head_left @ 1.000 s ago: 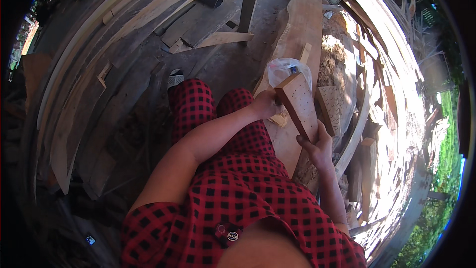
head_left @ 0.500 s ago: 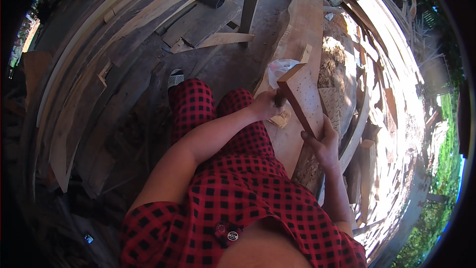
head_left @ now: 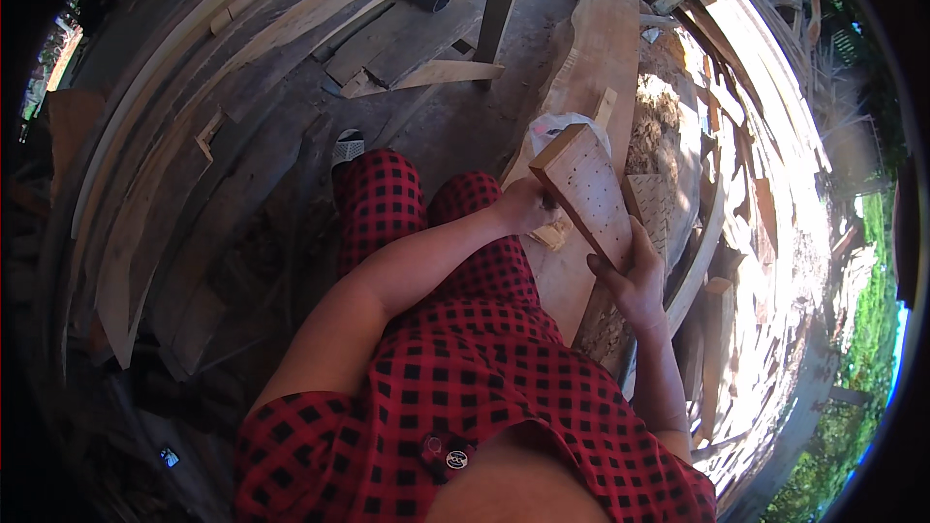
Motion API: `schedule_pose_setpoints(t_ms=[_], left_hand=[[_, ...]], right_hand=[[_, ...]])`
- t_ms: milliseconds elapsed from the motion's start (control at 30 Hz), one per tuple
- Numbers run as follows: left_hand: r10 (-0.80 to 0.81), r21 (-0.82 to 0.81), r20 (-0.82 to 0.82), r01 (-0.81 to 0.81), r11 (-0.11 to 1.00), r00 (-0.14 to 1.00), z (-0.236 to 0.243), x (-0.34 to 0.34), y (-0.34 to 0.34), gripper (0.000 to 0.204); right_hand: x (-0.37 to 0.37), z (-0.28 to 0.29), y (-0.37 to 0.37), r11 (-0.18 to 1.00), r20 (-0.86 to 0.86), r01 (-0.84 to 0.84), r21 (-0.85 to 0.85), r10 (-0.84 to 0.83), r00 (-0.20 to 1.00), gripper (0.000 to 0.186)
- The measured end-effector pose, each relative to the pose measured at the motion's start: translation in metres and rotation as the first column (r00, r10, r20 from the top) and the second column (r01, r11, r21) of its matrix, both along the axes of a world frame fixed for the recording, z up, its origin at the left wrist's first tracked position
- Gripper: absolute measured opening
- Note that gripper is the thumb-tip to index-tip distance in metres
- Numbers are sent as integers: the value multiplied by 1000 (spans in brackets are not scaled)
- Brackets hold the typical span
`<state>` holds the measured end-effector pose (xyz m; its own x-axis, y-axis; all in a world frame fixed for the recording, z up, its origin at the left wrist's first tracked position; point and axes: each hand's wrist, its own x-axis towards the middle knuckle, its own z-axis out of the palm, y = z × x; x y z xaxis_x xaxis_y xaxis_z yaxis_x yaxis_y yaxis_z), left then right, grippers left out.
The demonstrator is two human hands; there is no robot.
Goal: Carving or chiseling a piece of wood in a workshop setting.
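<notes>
A small wooden board (head_left: 593,196), its face dotted with rows of dark holes or specks, is held tilted in front of me. My right hand (head_left: 635,278) grips its lower right end, thumb on the near edge and fingers behind. Close against the board's left edge, my left hand (head_left: 524,206) is closed; whatever its fingers hold is hidden. Behind the board a clear plastic bag (head_left: 544,126) lies on a long wide plank (head_left: 605,15). A pale piece of wood (head_left: 554,234) shows just below my left hand.
Long curved boards (head_left: 184,126) are stacked at the left. A low wooden frame (head_left: 494,19) stands ahead on the floor. To the right lie a rough log (head_left: 659,116), a patterned block (head_left: 647,199) and a sunlit heap of scrap wood (head_left: 751,291).
The board has tilted slightly, showing more of its top edge. My left hand has turned a little, and the dark stub seen at its fingers is now hidden. My right hand keeps its hold.
</notes>
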<state>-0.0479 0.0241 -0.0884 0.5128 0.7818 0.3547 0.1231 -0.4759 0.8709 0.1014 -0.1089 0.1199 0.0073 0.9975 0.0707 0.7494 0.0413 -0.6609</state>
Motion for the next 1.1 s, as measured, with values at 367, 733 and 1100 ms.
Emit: schedule_pose_setpoints(t_ms=[367, 733, 1100], left_hand=[[54, -312, -95, -81, 947, 994, 13, -9, -1, 34], [303, -329, 6, -284, 901, 953, 25, -14, 2, 25], [14, -227, -99, -37, 973, 995, 23, -6, -12, 27]], right_hand=[[8, -20, -1, 978, -146, 105, -178, -131, 981, 57], [9, -33, -12, 946, -132, 98, -308, -144, 981, 55], [9, -31, 0, 983, -336, 73, -171, -127, 933, 60]])
